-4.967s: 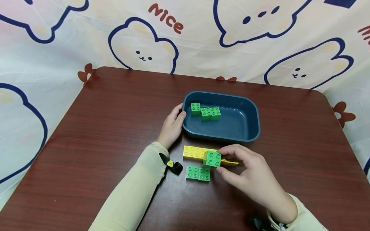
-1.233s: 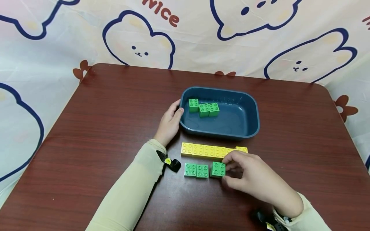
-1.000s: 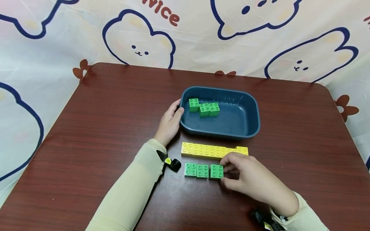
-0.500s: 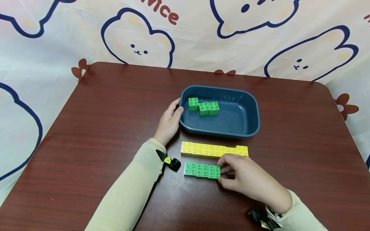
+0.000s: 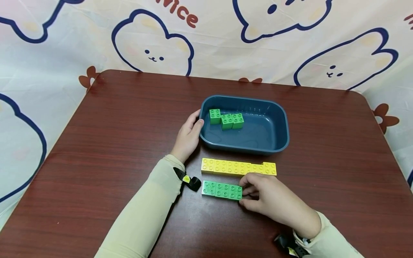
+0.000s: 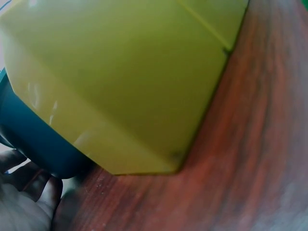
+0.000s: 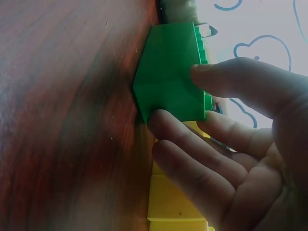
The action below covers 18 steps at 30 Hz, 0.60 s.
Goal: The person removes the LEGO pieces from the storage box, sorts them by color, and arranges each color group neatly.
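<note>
In the head view, my left hand (image 5: pixel 187 138) grips the left end of a dark blue tray (image 5: pixel 248 147), thumb at the rim. Three green building bricks (image 5: pixel 227 122) sit at the tray's left inside. Nearer me on the table lies a row of three green building bricks (image 5: pixel 222 190), touching end to end. My right hand (image 5: pixel 277 200) pinches the rightmost green brick (image 7: pixel 175 72) between thumb and fingers. Between tray and green row runs a line of several yellow building bricks (image 5: pixel 238 167). The left wrist view shows a yellow brick (image 6: pixel 120 82) very close, with the left hand's fingers at lower left.
The brown table (image 5: pixel 129 118) carries all of this. Behind it hangs a white cloth (image 5: pixel 213 46) with cartoon outlines. A black wrist camera (image 5: pixel 194 184) on the left sleeve sits close to the left end of the green row.
The right hand has lowered its green brick from over the yellow row to the green row's right end and slid it left until they touch; the row has shifted slightly left. The left hand stays.
</note>
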{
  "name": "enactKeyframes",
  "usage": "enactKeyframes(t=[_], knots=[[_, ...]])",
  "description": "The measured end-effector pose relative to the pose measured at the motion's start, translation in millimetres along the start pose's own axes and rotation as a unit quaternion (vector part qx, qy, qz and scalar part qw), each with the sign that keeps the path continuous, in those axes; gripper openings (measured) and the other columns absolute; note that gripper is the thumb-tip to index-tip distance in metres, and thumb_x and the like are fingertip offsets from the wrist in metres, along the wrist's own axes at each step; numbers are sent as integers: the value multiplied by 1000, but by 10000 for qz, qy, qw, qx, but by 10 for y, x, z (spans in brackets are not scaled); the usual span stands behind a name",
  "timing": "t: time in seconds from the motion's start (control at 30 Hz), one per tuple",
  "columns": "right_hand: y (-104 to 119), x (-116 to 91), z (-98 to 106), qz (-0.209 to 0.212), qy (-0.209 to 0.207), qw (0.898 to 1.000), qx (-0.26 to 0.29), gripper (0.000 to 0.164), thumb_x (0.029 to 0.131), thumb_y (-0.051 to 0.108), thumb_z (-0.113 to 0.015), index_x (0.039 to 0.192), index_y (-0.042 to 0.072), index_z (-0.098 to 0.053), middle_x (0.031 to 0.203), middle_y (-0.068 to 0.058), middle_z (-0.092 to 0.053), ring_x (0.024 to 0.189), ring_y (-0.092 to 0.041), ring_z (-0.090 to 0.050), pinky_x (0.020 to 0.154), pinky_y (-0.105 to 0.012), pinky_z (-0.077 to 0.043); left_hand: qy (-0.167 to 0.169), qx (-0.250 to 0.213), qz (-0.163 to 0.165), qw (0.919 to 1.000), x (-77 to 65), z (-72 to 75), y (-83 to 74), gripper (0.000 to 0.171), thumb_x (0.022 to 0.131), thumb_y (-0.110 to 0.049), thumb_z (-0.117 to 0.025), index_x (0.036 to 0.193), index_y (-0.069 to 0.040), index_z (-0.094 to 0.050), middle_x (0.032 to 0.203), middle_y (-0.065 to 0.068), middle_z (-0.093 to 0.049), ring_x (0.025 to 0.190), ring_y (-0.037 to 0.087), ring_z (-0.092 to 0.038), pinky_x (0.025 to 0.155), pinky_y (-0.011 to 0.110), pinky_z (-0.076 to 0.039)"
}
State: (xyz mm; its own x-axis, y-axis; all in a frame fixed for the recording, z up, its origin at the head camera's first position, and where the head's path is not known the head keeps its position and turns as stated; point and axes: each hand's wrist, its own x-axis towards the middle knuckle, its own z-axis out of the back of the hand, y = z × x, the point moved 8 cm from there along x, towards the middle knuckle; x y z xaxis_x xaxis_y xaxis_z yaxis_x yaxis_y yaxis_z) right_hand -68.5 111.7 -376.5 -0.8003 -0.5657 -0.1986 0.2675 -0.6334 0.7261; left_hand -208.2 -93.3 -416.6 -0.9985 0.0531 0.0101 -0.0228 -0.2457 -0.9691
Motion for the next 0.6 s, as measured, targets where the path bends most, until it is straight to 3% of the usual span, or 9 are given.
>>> enactKeyframes(t=[0.6], knots=[[13,20,-41,58,-97,9999,-24,27,86,12,-80,110,13,-66,102,6,-70,89,-3,-70,76,-24,-57,279,-235,161,9992,12,6,14,43,108,-29,-45,151,-21,-46,151,-3,-47,140,11,-38,117,39,-29]])
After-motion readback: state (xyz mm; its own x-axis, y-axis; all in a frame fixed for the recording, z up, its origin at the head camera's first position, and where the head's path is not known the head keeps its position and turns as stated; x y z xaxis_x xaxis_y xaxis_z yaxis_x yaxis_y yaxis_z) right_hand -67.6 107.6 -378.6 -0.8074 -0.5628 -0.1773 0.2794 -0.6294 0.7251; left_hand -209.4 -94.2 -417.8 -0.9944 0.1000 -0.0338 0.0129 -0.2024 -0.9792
